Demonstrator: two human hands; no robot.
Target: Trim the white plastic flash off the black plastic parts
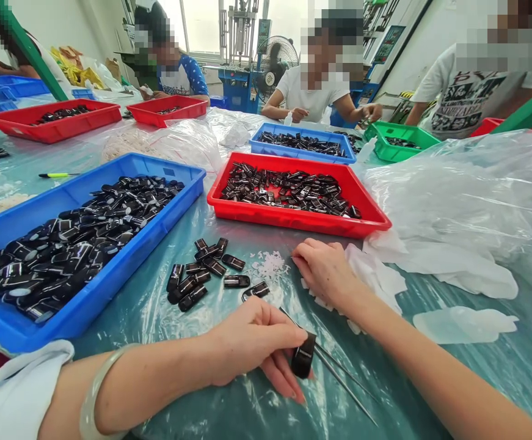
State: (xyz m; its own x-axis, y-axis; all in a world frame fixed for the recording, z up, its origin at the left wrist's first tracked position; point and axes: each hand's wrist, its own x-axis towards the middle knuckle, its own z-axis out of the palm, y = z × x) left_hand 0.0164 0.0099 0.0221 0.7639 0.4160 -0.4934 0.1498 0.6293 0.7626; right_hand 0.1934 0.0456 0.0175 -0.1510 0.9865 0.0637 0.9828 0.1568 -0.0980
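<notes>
My left hand (251,333) pinches a small glossy black part (303,355) with a rounded end between thumb and fingers. Metal tweezers (346,379) run behind that part, their points towards the lower right; whether the hand also grips them, I cannot tell. My right hand (325,269) rests at small white pieces and a crumpled white sheet (378,272), its fingers curled together and pointing left. What those fingertips hold, if anything, is hidden. Between the hands and the trays lie several loose black parts (196,278) and a small heap of white scraps (270,266).
A blue tray (156,235) full of black parts stands left, and a red tray (293,225) of them ahead. Clear plastic sheeting (467,183) and a translucent squeeze bottle (462,325) lie right. Across the table, co-workers (314,95) sit by more trays.
</notes>
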